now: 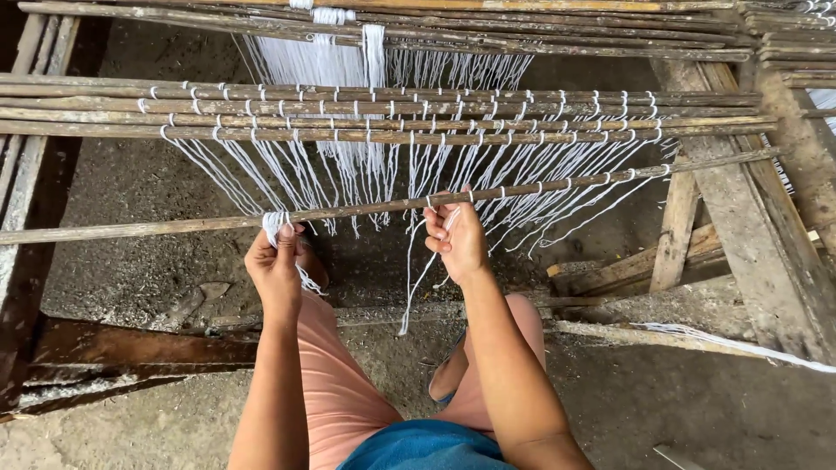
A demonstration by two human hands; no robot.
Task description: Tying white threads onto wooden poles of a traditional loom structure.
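Observation:
A thin wooden rod (366, 208) runs across in front of me, slanting up to the right. Several white strings (522, 183) hang from the bundle of rods (435, 113) above and loop onto it. My left hand (277, 270) is closed around a bunch of white strings (274, 224) gathered at the rod. My right hand (456, 239) pinches a single white string (418, 287) just under the rod; its loose end dangles down between my knees.
A rough wooden loom frame (766, 218) stands at the right, with planks (675, 231) leaning below it. More rods and white yarn (366, 52) lie across the top. A dark beam (131, 348) lies on the concrete floor at lower left.

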